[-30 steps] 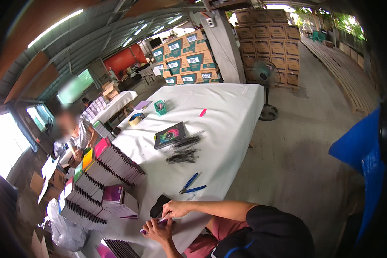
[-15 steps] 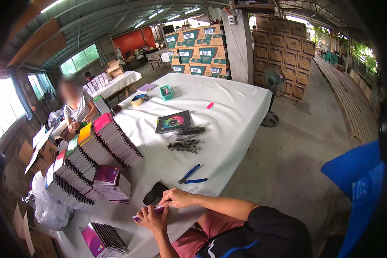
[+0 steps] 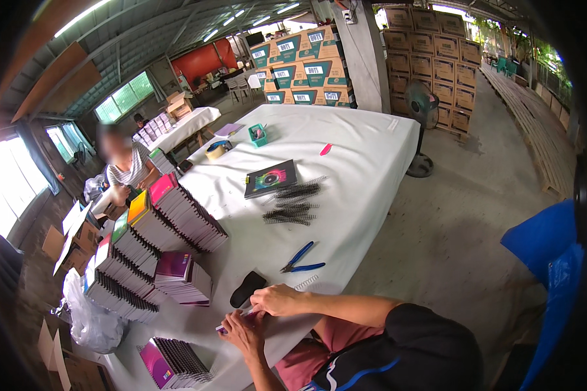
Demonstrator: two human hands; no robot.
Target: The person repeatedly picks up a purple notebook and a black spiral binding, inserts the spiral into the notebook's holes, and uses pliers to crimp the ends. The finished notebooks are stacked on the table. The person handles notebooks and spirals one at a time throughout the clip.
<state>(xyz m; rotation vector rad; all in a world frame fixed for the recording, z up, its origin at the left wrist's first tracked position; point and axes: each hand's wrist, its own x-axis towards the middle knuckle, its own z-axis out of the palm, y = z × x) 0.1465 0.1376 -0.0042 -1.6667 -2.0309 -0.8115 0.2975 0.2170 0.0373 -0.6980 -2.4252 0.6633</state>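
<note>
At the table's near edge, my left hand point(image 3: 243, 333) is closed around a thin purple-and-white notebook point(image 3: 249, 314). My right hand point(image 3: 278, 300) pinches at the notebook's far edge, its fingertips close together; what they hold there is too small to make out. Just beyond the hands lies a black object point(image 3: 248, 289), possibly a pouch. A loose wire coil point(image 3: 306, 282) rests beside the right wrist. Blue-handled cutting pliers point(image 3: 302, 259) lie partly spread a little farther away. To the left of my left hand sits a row of spiral-bound purple notebooks point(image 3: 169, 362).
Tall stacks of spiral notebooks point(image 3: 176, 212) and a shorter purple pile point(image 3: 184, 280) stand left. Black coils point(image 3: 295, 202) lie near a dark notebook point(image 3: 270, 178). A teal basket point(image 3: 257, 135) and tape rolls point(image 3: 216, 150) are farther back. Another person point(image 3: 127, 163) sits across at left.
The whole view has shifted, so the table's things appear farther right. Both hands stay at the notebook, and more of the loose coil beside the right wrist shows.
</note>
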